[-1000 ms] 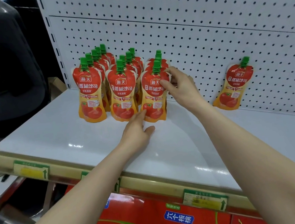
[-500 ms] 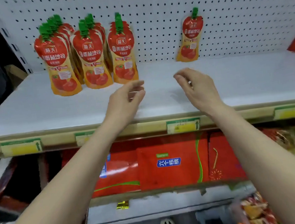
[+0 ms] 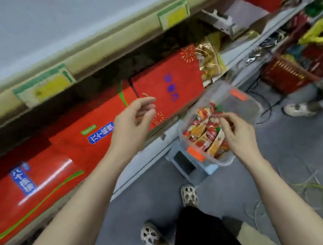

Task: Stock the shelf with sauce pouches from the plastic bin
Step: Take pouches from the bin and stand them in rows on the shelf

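Your right hand hangs over the clear plastic bin, fingers curled loosely just above the sauce pouches; the blur keeps you from telling whether a fingertip touches one, and nothing is clearly gripped. Your left hand is held up to the left of the bin, empty, with thumb and fingers half bent and apart.

The pouches lie heaped inside the bin, under and just left of your right hand. They are on their sides rather than standing, long axes running mostly slantwise across the bin; a green cap shows at the far end of the heap, beyond your right fingertips. Single pouches are too smeared to sort out further.

The bin sits on a small grey stool on the floor, below your right wrist. The white shelf runs across the top of the view, above your left hand, with yellow price tags on its front edge. Behind your left hand, red gift boxes fill the lower shelf. Right of the bin, well apart from your right hand, stand a red basket and another person's shoe. Your own shoes are below your forearms, and loose wire lies on the grey floor to the right.
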### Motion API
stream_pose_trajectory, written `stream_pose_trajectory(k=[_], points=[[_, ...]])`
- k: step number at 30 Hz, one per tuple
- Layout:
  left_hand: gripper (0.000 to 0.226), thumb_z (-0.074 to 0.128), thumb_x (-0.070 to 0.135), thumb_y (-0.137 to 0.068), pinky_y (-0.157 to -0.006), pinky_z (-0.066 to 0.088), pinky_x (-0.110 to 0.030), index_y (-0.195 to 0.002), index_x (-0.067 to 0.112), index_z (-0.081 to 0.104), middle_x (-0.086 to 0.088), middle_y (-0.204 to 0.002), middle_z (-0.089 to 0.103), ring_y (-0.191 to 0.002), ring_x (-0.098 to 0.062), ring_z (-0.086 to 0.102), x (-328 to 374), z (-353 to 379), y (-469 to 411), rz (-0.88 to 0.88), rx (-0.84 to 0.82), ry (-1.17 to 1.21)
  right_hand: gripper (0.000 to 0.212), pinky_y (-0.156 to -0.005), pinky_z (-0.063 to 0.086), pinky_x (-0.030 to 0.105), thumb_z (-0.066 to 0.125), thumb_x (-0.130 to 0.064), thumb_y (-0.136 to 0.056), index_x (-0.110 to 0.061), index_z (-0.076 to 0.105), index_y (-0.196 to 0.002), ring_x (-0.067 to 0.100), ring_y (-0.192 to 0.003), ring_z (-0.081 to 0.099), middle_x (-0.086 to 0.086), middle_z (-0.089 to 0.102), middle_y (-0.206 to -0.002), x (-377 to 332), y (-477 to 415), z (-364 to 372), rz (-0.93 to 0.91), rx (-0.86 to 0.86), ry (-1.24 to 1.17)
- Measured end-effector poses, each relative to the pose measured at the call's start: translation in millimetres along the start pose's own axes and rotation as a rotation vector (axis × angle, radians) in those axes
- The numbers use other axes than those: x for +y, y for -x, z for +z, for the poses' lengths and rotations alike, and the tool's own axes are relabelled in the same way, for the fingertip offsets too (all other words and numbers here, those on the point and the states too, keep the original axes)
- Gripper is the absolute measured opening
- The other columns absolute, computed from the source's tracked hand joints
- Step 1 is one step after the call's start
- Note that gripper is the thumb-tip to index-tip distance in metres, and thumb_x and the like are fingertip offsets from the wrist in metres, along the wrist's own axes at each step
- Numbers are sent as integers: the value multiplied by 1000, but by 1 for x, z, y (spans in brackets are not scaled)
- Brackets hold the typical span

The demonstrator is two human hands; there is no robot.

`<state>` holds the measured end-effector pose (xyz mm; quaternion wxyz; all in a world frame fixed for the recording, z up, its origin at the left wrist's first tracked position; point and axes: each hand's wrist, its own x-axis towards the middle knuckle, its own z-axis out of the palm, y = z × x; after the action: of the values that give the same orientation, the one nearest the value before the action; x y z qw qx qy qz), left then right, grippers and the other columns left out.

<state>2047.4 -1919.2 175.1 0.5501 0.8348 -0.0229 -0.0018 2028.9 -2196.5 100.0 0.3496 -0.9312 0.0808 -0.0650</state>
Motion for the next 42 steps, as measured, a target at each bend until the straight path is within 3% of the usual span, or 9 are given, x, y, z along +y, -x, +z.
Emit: stream_pose_trajectory(k=[5, 10, 14, 17, 20, 23, 27, 32, 42], points=[[28, 60, 8, -92, -91, 51, -24, -118, 17, 61, 1, -110, 67, -96, -9, 64, -45, 104, -41, -164, -250, -56, 24, -76, 44, 34, 56, -15, -97, -14, 64, -120, 34, -102, 66, 12, 72, -110, 96, -9, 12, 359, -176, 36], [33, 60, 18, -92, -97, 50, -41, -118, 37, 54, 3, -123, 62, -111, -14, 60, -117, 209, -85, -264, -447, -171, 31, -78, 43, 37, 51, -9, -96, -7, 56, -126, 44, -109, 61, 22, 68, -116, 166, -68, 47, 562, -351, 77], [43, 60, 20, -92, -102, 44, -40, -134, 18, 52, -4, -138, 55, -127, -21, 52, -173, 273, -105, -298, -544, -349, 39, -79, 47, 37, 54, -33, -94, -3, 61, -118, 42, -109, 63, 22, 68, -116, 205, -115, 96, 663, -454, 26], [49, 61, 25, -91, -101, 42, -36, -138, 18, 48, -7, -139, 53, -126, -27, 50, -210, 310, -115, -308, -581, -498, 34, -78, 44, 33, 52, -28, -98, -1, 65, -114, 37, -110, 63, 21, 68, -117, 227, -135, 133, 714, -599, 123], [56, 61, 25, -91, -103, 37, -35, -143, 18, 41, -9, -145, 45, -132, -28, 44, -235, 338, -125, -339, -639, -613, 47, -72, 40, 29, 56, -48, -93, -4, 66, -108, 33, -105, 66, 14, 70, -111, 244, -143, 166, 716, -633, 201], [65, 65, 25, -87, -103, 40, -39, -145, 15, 37, -10, -145, 43, -132, -30, 43, -247, 358, -133, -356, -694, -665, 66, -85, 47, 36, 69, -45, -86, 0, 45, -128, 34, -115, 61, 15, 63, -123, 247, -150, 174, 834, -573, 185], [70, 77, 34, -76, -94, 47, -44, -134, 15, 45, -9, -133, 46, -120, -34, 51, -251, 368, -133, -382, -703, -713, 44, -90, 45, 38, 58, -9, -87, -9, 46, -129, 38, -114, 58, 17, 64, -123, 263, -149, 161, 920, -373, -69], [60, 75, 36, -79, -97, 47, -43, -130, 20, 49, -6, -135, 54, -122, -31, 52, -253, 365, -130, -387, -652, -616, 41, -78, 60, 41, 58, -17, -97, -21, 52, -137, 27, -101, 71, 7, 69, -119, 279, -154, 151, 1076, -129, -774], [54, 70, 19, -81, -101, 46, -46, -130, 19, 48, -2, -125, 63, -115, -20, 59, -207, 325, -136, -587, -380, 45, 26, -64, 60, 34, 64, -24, -94, -11, 65, -116, 21, -80, 74, 9, 74, -102, 243, -152, 123, 1075, -127, -1011]])
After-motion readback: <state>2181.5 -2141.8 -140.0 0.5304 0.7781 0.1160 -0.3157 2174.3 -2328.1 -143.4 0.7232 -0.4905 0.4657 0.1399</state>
